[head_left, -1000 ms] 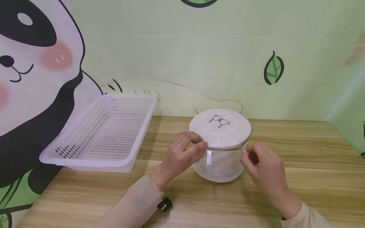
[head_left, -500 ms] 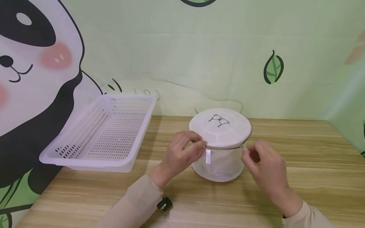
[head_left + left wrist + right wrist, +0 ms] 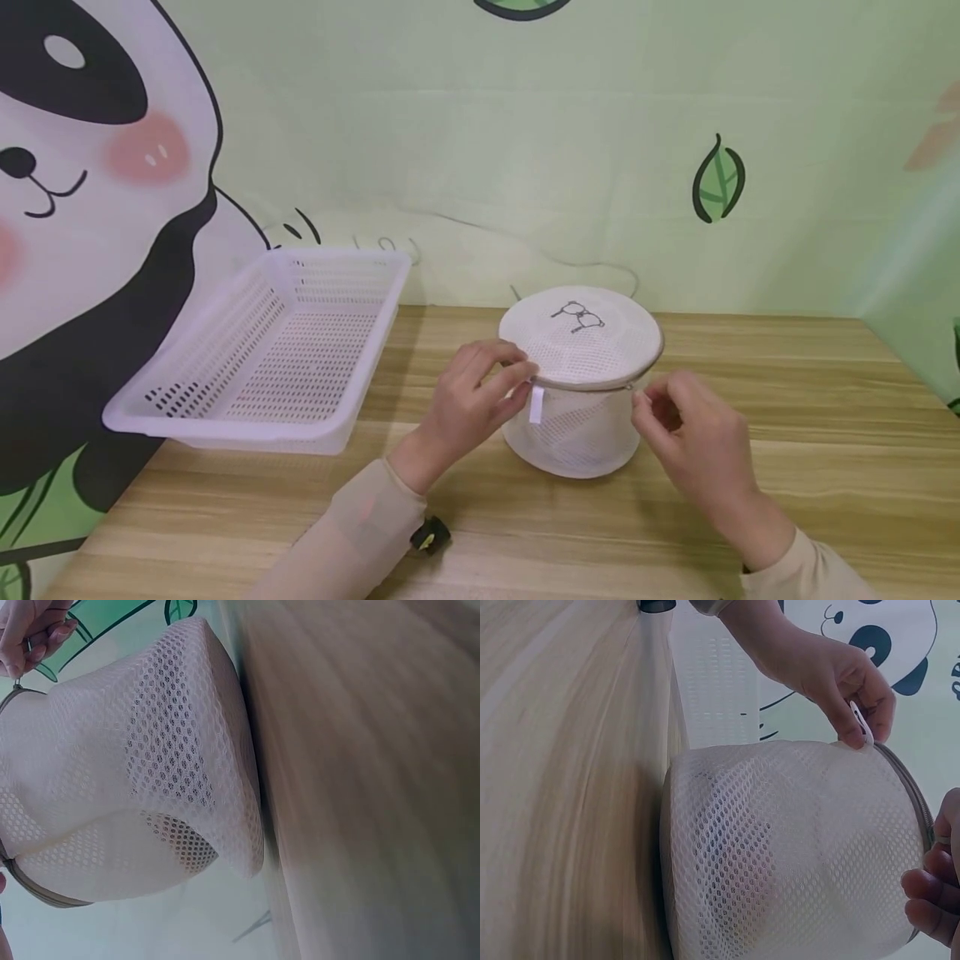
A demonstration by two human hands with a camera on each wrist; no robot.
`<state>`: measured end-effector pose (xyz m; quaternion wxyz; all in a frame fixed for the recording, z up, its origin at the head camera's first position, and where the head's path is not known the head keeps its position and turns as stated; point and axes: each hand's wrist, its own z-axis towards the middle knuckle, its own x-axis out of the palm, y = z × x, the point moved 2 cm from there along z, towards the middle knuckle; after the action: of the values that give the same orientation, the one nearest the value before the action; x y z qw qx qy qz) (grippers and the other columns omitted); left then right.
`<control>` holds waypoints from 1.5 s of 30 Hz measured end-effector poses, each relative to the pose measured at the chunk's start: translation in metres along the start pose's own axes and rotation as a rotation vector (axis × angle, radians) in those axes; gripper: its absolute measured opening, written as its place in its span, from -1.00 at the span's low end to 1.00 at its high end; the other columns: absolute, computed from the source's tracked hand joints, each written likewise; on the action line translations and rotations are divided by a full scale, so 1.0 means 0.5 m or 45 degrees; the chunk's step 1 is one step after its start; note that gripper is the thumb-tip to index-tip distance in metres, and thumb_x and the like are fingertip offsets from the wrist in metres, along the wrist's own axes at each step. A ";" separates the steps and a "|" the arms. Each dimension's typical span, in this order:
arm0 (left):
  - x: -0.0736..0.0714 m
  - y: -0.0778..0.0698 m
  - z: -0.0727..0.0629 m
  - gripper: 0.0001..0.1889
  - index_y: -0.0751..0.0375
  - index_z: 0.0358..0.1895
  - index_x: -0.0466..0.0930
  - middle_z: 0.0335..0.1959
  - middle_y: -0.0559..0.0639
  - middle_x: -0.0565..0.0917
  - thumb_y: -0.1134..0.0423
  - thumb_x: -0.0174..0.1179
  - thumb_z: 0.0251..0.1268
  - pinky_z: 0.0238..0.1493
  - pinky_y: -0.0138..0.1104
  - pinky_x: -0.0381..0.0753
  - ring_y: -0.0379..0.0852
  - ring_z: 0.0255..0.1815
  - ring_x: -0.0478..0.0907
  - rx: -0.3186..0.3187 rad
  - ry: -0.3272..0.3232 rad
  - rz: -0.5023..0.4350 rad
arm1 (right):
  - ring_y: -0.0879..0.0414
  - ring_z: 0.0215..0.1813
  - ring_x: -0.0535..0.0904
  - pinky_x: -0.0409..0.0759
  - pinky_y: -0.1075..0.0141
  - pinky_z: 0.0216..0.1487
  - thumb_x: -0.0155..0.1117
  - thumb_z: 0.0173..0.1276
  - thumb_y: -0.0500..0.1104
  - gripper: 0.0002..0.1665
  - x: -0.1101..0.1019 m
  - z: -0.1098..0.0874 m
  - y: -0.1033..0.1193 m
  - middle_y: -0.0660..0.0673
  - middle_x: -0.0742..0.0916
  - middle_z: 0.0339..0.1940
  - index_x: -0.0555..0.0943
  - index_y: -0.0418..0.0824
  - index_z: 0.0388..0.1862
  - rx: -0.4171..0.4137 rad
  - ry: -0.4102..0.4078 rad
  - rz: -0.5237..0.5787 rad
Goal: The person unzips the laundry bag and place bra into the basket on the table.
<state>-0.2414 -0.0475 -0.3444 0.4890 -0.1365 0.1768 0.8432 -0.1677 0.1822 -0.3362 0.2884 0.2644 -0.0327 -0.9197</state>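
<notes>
A white cylindrical mesh laundry bag (image 3: 577, 442) stands upright on the wooden table. Its round lid (image 3: 600, 354) has a bra drawing on top and a grey zipper (image 3: 585, 385) round the rim. My left hand (image 3: 476, 404) pinches the front-left rim, just beside a small white tag (image 3: 536, 405). At the front right, my right hand (image 3: 701, 450) pinches the zipper pull (image 3: 17, 684), its fingers curled in. Through the mesh in the right wrist view, faint darker and pinkish patches show inside the bag.
A white perforated plastic basket (image 3: 337, 429) sits on the table (image 3: 825, 433) to the left of the bag. Behind the table hangs a pale green backdrop (image 3: 450, 125) with a panda and leaves. A small black object (image 3: 431, 535) shows beside the left sleeve.
My left hand has shifted slightly up and left, and the tag and front rim have moved left with it. My right hand stays almost in place at the zipper.
</notes>
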 end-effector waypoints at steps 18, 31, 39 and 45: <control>-0.023 0.025 0.012 -0.72 0.15 -0.20 0.65 -0.22 0.04 0.64 0.33 0.43 -0.07 0.00 -0.26 0.62 -0.05 -0.14 0.61 0.070 0.142 0.062 | 0.29 -0.56 0.44 0.43 0.58 -0.55 0.20 0.01 -0.28 -0.96 0.005 -0.001 0.007 0.02 0.54 -0.62 0.52 -0.20 -0.54 -0.102 0.030 0.051; -0.045 0.018 0.037 -0.71 0.11 -0.17 0.66 -0.22 0.01 0.65 0.26 0.38 -0.07 -0.02 -0.24 0.59 -0.06 -0.14 0.60 0.017 0.171 -0.067 | 0.29 -0.57 0.45 0.43 0.60 -0.56 0.23 -0.02 -0.29 -0.93 0.006 -0.001 0.015 0.04 0.56 -0.60 0.51 -0.18 -0.53 -0.115 0.057 0.055; -0.037 -0.032 0.054 -0.70 0.10 -0.19 0.65 -0.22 -0.05 0.64 0.23 0.42 -0.08 0.04 -0.30 0.58 -0.11 -0.11 0.60 0.070 0.162 -0.091 | 0.31 -0.57 0.42 0.40 0.61 -0.58 0.19 0.04 -0.24 -0.97 0.012 -0.005 0.019 0.05 0.54 -0.60 0.51 -0.17 -0.53 -0.163 0.048 0.087; -0.022 -0.057 0.051 -0.71 0.09 -0.20 0.63 -0.22 -0.06 0.62 0.23 0.42 -0.07 0.04 -0.35 0.57 -0.13 -0.11 0.59 0.110 0.139 -0.075 | 0.33 -0.58 0.38 0.35 0.61 -0.59 0.11 0.18 -0.17 -0.87 0.019 -0.006 0.027 0.06 0.52 -0.62 0.52 -0.18 -0.51 -0.210 0.062 0.116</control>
<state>-0.2126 -0.0320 -0.3216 0.5087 -0.1661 0.2355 0.8113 -0.1659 0.1658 -0.3404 0.3512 0.2602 0.0381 -0.8986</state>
